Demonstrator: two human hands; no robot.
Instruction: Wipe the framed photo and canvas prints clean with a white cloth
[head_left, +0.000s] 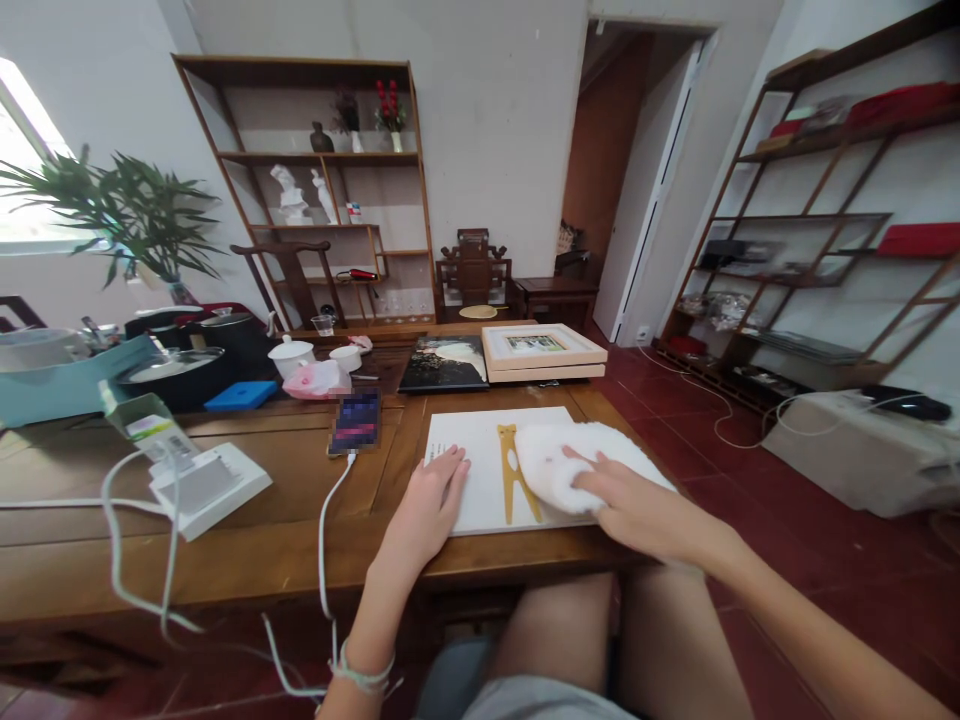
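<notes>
A white board (480, 440) with a yellow giraffe-like figure (513, 478) painted on it lies flat near the wooden table's front edge. My left hand (426, 500) rests flat on the board's left side, fingers stretched out. My right hand (630, 505) presses a white fluffy cloth (551, 462) against the board's right part, fingers spread over the cloth.
A phone (357, 422) on a white cable lies left of the board. Stacked picture frames (541, 352) and a dark picture (444, 362) sit behind it. Pots, cups and boxes crowd the table's left (187, 370). Shelves line the walls; a white cable crosses the red floor at right.
</notes>
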